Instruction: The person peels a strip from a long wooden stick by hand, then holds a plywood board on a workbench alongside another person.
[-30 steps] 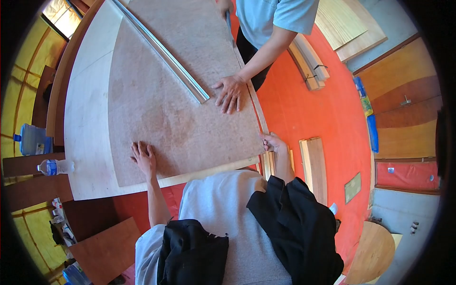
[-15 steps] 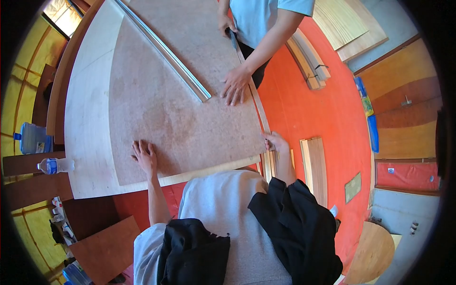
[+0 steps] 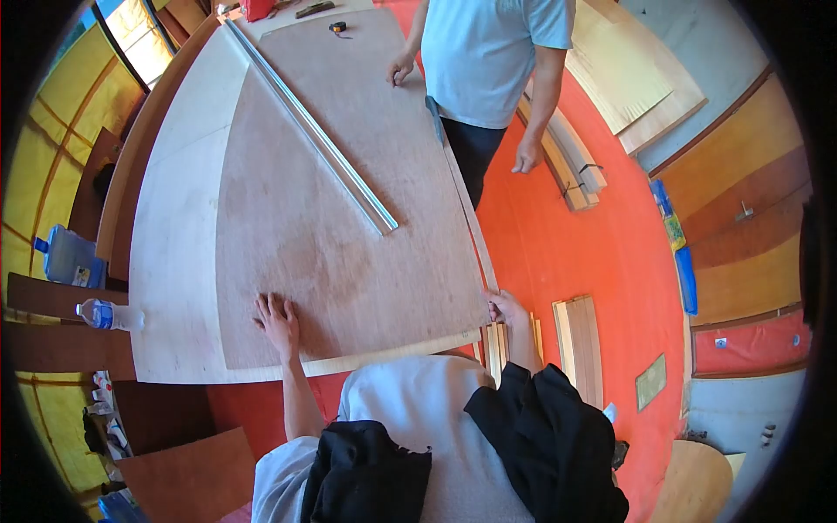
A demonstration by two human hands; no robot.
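My left hand (image 3: 278, 324) lies spread and flat on the brown plywood sheet (image 3: 349, 270), near its lower left corner. At the lower right corner, my right hand (image 3: 506, 309) has its fingers closed on the end of a thin wooden strip (image 3: 471, 228) that runs along the sheet's right edge. A long metal rail (image 3: 314, 126) rests diagonally on the sheet. Beside the far right edge, a dark-handled tool (image 3: 434, 115) lies at the sheet's border, touched by no hand.
A co-worker (image 3: 488, 61) in a light blue shirt stands at the far right side. A tape measure (image 3: 337, 28) sits at the sheet's far end. A water bottle (image 3: 109, 315) is at the left. Lumber bundles (image 3: 577, 349) lie on the red floor (image 3: 619, 288).
The co-worker has lifted a hand off the sheet, released the dark-handled tool and straightened up. My view has tilted upward, showing the sheet's far end. Both my hands keep their places.
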